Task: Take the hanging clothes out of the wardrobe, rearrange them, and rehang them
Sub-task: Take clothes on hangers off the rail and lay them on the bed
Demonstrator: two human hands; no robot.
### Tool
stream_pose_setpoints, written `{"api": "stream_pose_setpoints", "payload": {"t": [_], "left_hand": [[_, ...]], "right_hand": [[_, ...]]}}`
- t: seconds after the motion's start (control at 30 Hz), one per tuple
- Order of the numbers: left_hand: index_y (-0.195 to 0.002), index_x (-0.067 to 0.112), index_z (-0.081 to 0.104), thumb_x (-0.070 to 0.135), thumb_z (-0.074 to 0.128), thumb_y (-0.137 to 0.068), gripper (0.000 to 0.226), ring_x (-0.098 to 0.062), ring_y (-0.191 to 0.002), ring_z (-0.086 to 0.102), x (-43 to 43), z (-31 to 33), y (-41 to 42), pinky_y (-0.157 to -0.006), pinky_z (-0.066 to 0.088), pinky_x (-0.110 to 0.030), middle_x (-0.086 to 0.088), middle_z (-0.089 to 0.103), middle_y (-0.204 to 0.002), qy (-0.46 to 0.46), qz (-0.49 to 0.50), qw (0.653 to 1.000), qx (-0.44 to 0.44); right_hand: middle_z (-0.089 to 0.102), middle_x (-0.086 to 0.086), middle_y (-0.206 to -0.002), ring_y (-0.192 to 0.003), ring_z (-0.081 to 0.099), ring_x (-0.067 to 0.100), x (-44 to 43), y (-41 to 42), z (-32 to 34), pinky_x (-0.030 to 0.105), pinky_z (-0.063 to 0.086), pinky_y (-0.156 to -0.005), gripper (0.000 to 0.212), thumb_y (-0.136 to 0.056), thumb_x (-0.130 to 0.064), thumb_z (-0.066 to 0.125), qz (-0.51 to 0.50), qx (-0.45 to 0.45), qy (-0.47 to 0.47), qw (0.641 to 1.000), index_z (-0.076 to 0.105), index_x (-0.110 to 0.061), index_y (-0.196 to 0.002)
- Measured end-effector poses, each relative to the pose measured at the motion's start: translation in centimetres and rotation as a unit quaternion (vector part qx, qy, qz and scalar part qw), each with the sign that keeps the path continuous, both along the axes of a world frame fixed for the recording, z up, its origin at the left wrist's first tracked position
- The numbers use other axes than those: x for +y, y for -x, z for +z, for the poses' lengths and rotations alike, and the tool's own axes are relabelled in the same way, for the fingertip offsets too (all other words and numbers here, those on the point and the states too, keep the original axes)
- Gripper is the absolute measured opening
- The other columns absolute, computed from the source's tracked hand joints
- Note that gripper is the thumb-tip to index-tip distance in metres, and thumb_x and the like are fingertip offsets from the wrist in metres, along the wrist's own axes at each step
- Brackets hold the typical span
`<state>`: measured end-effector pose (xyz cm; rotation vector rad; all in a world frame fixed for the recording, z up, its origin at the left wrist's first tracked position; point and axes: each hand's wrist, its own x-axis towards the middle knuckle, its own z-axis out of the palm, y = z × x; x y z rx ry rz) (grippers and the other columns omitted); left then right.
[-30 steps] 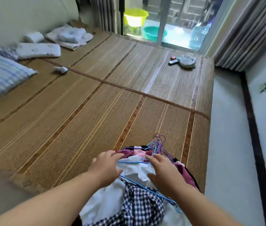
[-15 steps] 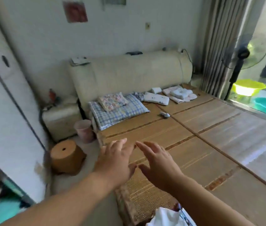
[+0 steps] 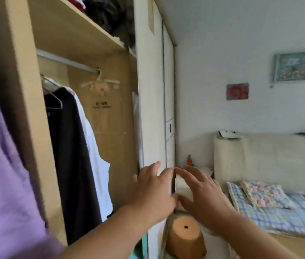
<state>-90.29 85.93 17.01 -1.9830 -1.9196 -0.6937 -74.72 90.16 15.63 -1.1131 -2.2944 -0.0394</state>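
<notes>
Fabric hangs limp inside the boxy wooden wardrobe (image 3: 26, 90), black garment (image 3: 69, 146) beside smooth white shirt (image 3: 94, 144), while your left hand (image 3: 151, 193) and right hand (image 3: 205, 202) hover splayed, holding nothing.

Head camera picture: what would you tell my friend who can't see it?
The left hand and right hand, open and empty, are held out beside an open wardrobe. Inside, a dark garment and a white shirt hang on the rail near an empty pale hanger. A bed is at right.
</notes>
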Motion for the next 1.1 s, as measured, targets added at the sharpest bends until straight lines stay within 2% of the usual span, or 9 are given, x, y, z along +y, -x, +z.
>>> {"api": "stream_pose_setpoints", "payload": {"t": [0.17,0.3,0.47,0.7,0.87,0.97,1.03,1.1], "left_hand": [[-0.141,0.043,0.020,0.060,0.045,-0.082,0.066,-0.019,-0.142,0.016,-0.3,1.8,6.5,-0.114,0.019,-0.047,0.009,0.016,-0.155,-0.042,0.085,0.994,-0.048],[-0.138,0.054,0.017,0.059,0.049,-0.079,0.067,-0.015,-0.143,0.010,0.3,3.5,9.4,-0.115,0.016,-0.043,0.015,0.008,-0.155,-0.058,0.148,0.986,-0.055],[-0.140,0.048,0.018,0.054,0.048,-0.081,0.066,-0.013,-0.143,0.006,1.6,6.4,11.3,-0.115,0.015,-0.042,0.014,0.003,-0.156,-0.091,0.210,0.974,0.006],[-0.140,0.047,0.016,0.059,0.043,-0.083,0.064,-0.013,-0.141,0.006,2.2,10.0,12.1,-0.114,0.015,-0.041,0.011,0.004,-0.155,-0.117,0.332,0.932,0.088],[-0.138,0.044,0.017,0.059,0.044,-0.078,0.068,-0.016,-0.139,0.008,0.1,15.5,12.1,-0.113,0.015,-0.041,0.009,0.011,-0.152,-0.158,0.441,0.865,0.178],[-0.132,0.039,0.042,0.056,0.045,-0.071,0.062,-0.025,-0.137,0.021,-1.7,19.6,11.3,-0.111,0.029,-0.045,-0.003,0.029,-0.148,-0.199,0.486,0.816,0.241],[-0.120,0.029,0.060,0.047,0.052,-0.067,0.057,-0.033,-0.134,0.033,-2.8,22.2,11.0,-0.104,0.037,-0.052,-0.012,0.044,-0.141,-0.223,0.500,0.779,0.307],[-0.117,0.023,0.064,0.043,0.055,-0.065,0.056,-0.038,-0.134,0.035,-4.0,24.5,11.3,-0.102,0.037,-0.056,-0.017,0.045,-0.141,-0.226,0.515,0.746,0.357]], "right_hand": [[0.014,-0.017,-0.153,-0.139,0.025,0.011,2.0,7.4,3.3,0.033,0.021,-0.111,0.069,-0.086,-0.054,0.048,0.044,-0.002,-0.064,0.997,0.006,-0.055,-0.140],[0.007,-0.020,-0.153,-0.139,0.023,0.007,4.1,12.0,5.5,0.029,0.022,-0.109,0.072,-0.082,-0.051,0.047,0.107,-0.009,-0.078,0.991,0.004,-0.057,-0.139],[0.010,-0.020,-0.152,-0.140,0.021,0.005,7.1,15.7,8.1,0.027,0.021,-0.111,0.074,-0.078,-0.044,0.045,0.170,0.017,-0.102,0.980,0.006,-0.058,-0.139],[0.022,-0.017,-0.148,-0.137,0.027,0.011,12.8,20.2,11.4,0.035,0.026,-0.110,0.070,-0.084,-0.049,0.049,0.321,0.040,-0.131,0.937,0.009,-0.052,-0.141],[0.024,-0.014,-0.148,-0.134,0.033,0.014,15.3,23.7,15.3,0.040,0.028,-0.105,0.072,-0.083,-0.053,0.049,0.395,0.054,-0.146,0.905,0.009,-0.049,-0.142],[0.029,-0.012,-0.147,-0.132,0.037,0.017,15.8,26.5,18.1,0.041,0.032,-0.103,0.070,-0.083,-0.052,0.051,0.430,0.066,-0.124,0.892,0.016,-0.046,-0.144],[0.033,-0.008,-0.145,-0.130,0.039,0.020,15.9,28.6,20.0,0.041,0.034,-0.101,0.069,-0.084,-0.051,0.053,0.443,0.067,-0.092,0.889,0.020,-0.042,-0.144],[0.038,-0.002,-0.140,-0.126,0.044,0.024,16.0,30.8,21.6,0.041,0.038,-0.099,0.064,-0.086,-0.047,0.052,0.454,0.073,-0.055,0.886,0.025,-0.039,-0.143]]}}
